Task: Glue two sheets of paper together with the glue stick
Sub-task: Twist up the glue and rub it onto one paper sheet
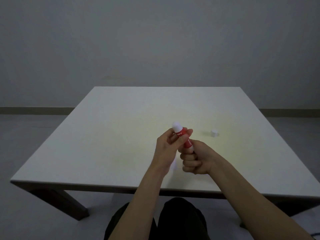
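Note:
A red glue stick (pixel 186 142) with a white tip pointing up and away is held above the middle of the white table (pixel 107 135). My left hand (pixel 167 148) grips its upper red body. My right hand (pixel 195 161) is closed around its lower white end. A small white cap (pixel 214 133) stands alone on the table to the right of my hands. A pale patch that may be paper (pixel 174 166) shows under my left wrist; I cannot make out separate sheets against the white tabletop.
The table's near edge (pixel 121 185) runs just in front of my dark-clothed knees (pixel 173 220). A grey wall and floor lie beyond the table's far edge.

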`<state>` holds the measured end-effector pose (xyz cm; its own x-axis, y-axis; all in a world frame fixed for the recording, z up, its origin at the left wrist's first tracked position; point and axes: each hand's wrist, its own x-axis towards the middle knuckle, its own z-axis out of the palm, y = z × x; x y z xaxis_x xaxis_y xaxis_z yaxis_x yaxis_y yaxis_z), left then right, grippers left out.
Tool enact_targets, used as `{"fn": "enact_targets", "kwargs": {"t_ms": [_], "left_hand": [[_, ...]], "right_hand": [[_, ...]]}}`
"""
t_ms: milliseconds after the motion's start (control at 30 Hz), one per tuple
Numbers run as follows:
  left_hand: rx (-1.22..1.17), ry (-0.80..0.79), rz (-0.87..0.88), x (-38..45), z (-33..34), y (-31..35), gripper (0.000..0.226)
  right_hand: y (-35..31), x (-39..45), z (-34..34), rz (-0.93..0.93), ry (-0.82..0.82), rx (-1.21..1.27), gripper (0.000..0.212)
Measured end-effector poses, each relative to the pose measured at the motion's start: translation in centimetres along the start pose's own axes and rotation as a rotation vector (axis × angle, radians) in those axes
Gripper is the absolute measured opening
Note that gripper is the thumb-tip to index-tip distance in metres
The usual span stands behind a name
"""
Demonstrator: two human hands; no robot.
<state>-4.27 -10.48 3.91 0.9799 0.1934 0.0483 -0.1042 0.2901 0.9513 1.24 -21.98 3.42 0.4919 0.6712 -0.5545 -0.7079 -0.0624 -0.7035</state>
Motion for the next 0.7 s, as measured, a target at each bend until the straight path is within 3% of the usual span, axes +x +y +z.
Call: {"fn": "enact_targets", "kwargs": {"t_ms": [100,233,333,400,467,567,600,700], "left_hand": [[-0.019,-0.195,0.025,0.2,-1.3,-0.2,0.018],[-0.036,-0.030,0.036,0.5,-1.3,-0.6,0.018],[0.061,0.104,0.075,0.8,-1.0,-0.6,0.018],[0.121,0.067,0.083,1.2,-1.2,0.0,0.022],[0.220,-0.029,0.085,1.8,-2.3,0.8,0.033],[0.256,-0.062,0.020,2.5,-5.6,2.4,0.045],[0.358,-0.082,0.006,2.7,-7.0,2.7,0.049],[1.028,-0.275,-0.137,3.1,-10.8,1.6,0.065]], "right_hand": [[0.2,-0.3,0.2,0.013,-0.025,-0.042,0.049],[0.6,-0.3,0.8,-0.432,0.336,-0.382,0.055],[0.6,-0.3,1.0,-0.709,0.336,-0.566,0.034],[0.5,-0.3,0.8,-0.797,0.351,-0.735,0.026],[0.0,-0.4,0.2,-0.847,0.397,-0.733,0.027],[-1.4,-0.5,-1.6,-0.845,0.563,-0.815,0.024],[-1.8,-0.5,-2.2,-0.807,0.606,-0.933,0.023],[-1.9,0.1,-2.5,-0.672,0.602,-1.257,0.024]]}}
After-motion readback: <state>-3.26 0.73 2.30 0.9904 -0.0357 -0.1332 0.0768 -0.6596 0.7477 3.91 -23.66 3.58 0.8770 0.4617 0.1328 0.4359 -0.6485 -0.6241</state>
